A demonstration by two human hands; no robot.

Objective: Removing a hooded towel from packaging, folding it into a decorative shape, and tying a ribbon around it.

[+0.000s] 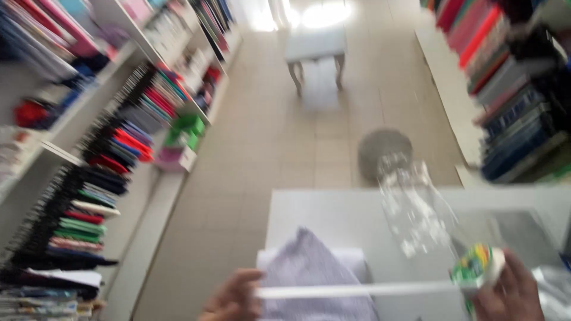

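Note:
My right hand point(510, 294) holds a roll of tape point(479, 266) with a green and white core at the lower right. A white strip of tape point(357, 290) runs from the roll leftward to my left hand point(233, 297), which grips its free end. Under the strip lies a folded pale lilac fabric point(312, 273) on the white table point(333, 214). A clear plastic wrapper point(413, 208) rests on the table just above the roll. The whole view is motion-blurred.
Shelves of folded coloured fabrics point(113, 142) line the left wall, and more fabric bolts point(511, 89) stack at the right. A white stool point(315, 47) stands on the tiled floor far ahead, and a round grey object point(385, 151) sits beyond the table.

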